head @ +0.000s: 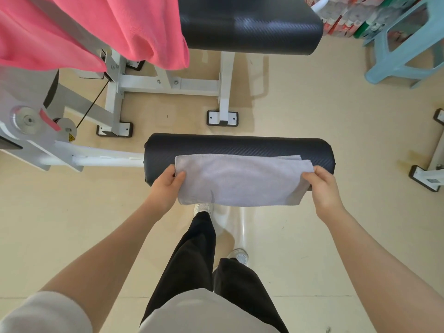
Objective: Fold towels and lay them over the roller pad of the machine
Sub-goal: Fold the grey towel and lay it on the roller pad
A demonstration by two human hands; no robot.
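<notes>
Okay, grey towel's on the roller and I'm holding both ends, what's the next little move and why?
Probably let go with both hands. The folded grey towel already lies draped across the black roller pad, fairly centred, with the left hand and right hand pinching its ends. A pink towel hangs on the machine, likely next.

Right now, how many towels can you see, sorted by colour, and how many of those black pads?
Grey towels: 1, the folded grey towel lying over the roller pad, gripped at its ends by the left hand and the right hand.
Pink towels: 1, the pink towel hung on the machine at upper left.
Black pads: 2, the roller pad and the seat pad.
Total: 4.
</notes>
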